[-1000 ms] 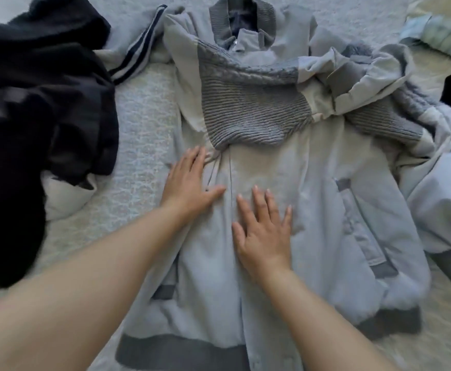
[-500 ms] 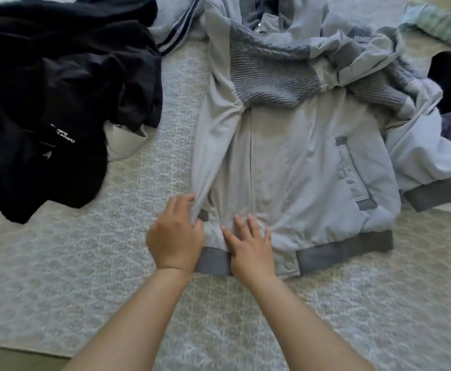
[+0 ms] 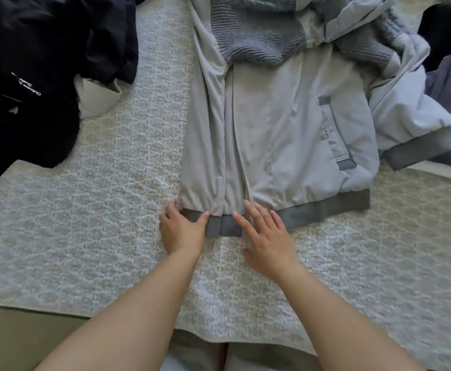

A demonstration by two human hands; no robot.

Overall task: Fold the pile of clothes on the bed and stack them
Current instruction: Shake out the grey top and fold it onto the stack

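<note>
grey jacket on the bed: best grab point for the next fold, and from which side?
Probably the dark ribbed hem band of the grey jacket. It lies flat and straight along the near edge, where the left hand and right hand already rest. Come from the near side, pinching both hem corners.

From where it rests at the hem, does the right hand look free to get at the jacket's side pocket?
Probably yes. The right hand lies flat at the hem, and the pocket lies uncovered further up the jacket on that same side, with nothing lying between.
</note>
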